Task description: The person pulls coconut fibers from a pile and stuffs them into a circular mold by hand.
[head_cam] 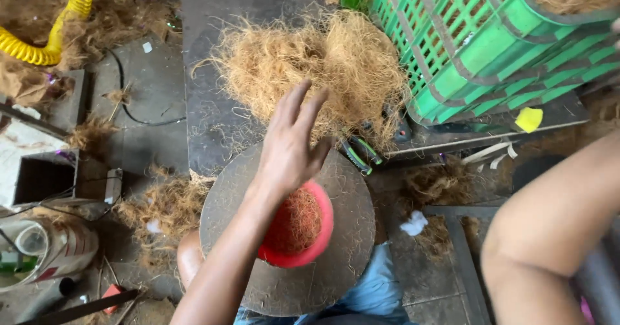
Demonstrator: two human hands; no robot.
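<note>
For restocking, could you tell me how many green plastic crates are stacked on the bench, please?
2, as far as I can tell: the upper crate, holding fibre, is nested in the lower crate at top right, beyond the left hand. More may lie outside the frame.

A big fluffy pile of golden-brown fibre lay loose on the dark table, right beside a green crate. A red bowl sat tilted on a round grey board, near the pile. It was stuffed with reddish-brown fibre, partly hidden behind an arm.
</note>
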